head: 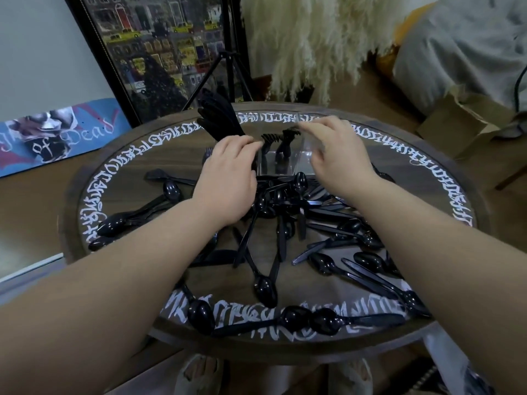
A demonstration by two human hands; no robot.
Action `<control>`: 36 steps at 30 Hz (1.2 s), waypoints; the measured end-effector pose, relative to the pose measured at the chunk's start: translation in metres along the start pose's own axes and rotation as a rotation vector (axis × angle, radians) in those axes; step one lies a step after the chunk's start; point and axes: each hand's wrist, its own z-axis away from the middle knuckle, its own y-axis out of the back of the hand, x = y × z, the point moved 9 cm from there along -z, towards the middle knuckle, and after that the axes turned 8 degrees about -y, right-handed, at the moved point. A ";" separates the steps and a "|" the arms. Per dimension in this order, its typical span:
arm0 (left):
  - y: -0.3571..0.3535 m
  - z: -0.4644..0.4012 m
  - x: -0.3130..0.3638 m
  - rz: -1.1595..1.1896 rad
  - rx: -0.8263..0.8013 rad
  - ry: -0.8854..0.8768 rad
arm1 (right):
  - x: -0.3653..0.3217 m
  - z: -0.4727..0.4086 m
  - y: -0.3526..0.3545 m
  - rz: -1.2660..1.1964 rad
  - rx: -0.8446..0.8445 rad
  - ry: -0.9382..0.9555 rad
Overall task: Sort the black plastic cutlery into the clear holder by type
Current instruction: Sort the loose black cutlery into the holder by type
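A clear holder [299, 159] stands at the far middle of the round table [456, 252]. A bundle of black knives [219, 118] sticks up and leans left out of its left compartment. Black forks [281, 138] stand in the middle compartment. My left hand [228, 172] grips the knife bundle at its base by the holder's left side. My right hand [333, 149] hovers over the holder's right end, fingers curved, its fingertips close to the fork tines; I cannot tell whether it touches them. Loose black spoons [265, 289] and knives [322, 249] lie scattered across the table in front.
White script rings the dark wooden table. Behind it stand a framed picture [159, 52], a tripod [225, 72] and a white fur throw [310, 38]. A skateboard deck [57, 135] leans at left. A cardboard box [462, 121] sits at right.
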 end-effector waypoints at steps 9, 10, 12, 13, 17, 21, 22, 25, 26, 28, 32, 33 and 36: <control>-0.049 0.037 0.035 -0.074 -0.253 -0.055 | 0.096 0.081 0.001 0.103 -0.095 -0.282; -0.058 0.038 0.039 -0.086 -0.322 -0.047 | 0.097 0.085 -0.001 0.107 -0.101 -0.268; -0.073 0.037 0.044 -0.098 -0.434 -0.030 | 0.093 0.084 -0.005 0.102 -0.103 -0.222; -0.078 0.038 0.046 -0.101 -0.478 -0.021 | 0.090 0.081 -0.009 0.099 -0.113 -0.205; -0.087 0.048 0.049 -0.121 -0.581 -0.033 | 0.076 0.059 -0.030 0.149 -0.200 -0.139; -0.083 0.056 0.050 -0.099 -0.606 -0.053 | 0.070 0.037 -0.053 0.198 -0.263 -0.115; -0.083 0.058 0.050 -0.101 -0.614 -0.061 | 0.069 0.033 -0.059 0.214 -0.281 -0.121; -0.083 0.062 0.050 -0.112 -0.623 -0.083 | 0.068 0.027 -0.071 0.260 -0.308 -0.143; -0.083 0.064 0.050 -0.116 -0.622 -0.089 | 0.069 0.027 -0.073 0.271 -0.315 -0.151; -0.083 0.066 0.049 -0.120 -0.618 -0.097 | 0.070 0.029 -0.076 0.283 -0.324 -0.162; -0.081 0.068 0.048 -0.101 -0.590 -0.085 | 0.072 0.032 -0.075 0.277 -0.339 -0.189; -0.079 0.067 0.047 -0.093 -0.568 -0.077 | 0.073 0.032 -0.075 0.269 -0.348 -0.196; -0.071 0.066 0.043 -0.077 -0.474 -0.045 | 0.077 0.033 -0.072 0.232 -0.342 -0.226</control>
